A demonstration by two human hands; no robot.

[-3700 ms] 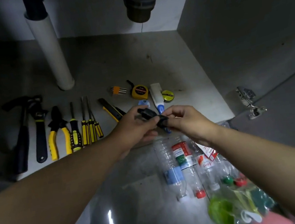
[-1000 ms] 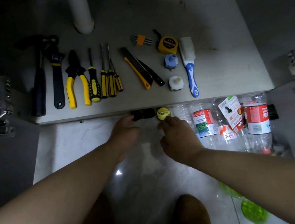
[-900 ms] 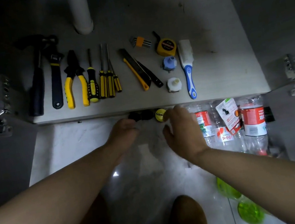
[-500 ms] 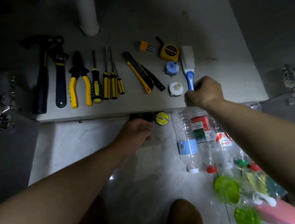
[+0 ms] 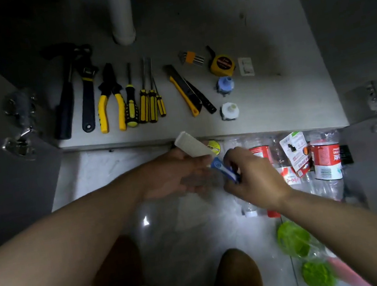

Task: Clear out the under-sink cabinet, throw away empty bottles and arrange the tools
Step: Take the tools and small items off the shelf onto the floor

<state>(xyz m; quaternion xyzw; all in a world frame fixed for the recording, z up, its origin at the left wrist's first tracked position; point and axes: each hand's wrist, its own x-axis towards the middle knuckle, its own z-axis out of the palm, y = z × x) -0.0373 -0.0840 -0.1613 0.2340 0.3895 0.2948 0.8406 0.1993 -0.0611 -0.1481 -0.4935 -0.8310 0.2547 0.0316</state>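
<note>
Glossy floor tiles (image 5: 88, 174), rectangular white-headed brush (image 5: 192, 144)

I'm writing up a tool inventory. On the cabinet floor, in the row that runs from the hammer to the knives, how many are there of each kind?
Hammer: 1
Wrench: 1
Pliers: 1
Screwdrivers: 4
Utility knives: 2
Total: 9

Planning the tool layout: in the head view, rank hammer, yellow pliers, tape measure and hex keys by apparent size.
1. hammer
2. yellow pliers
3. tape measure and hex keys look about alike, so unranked.
</note>
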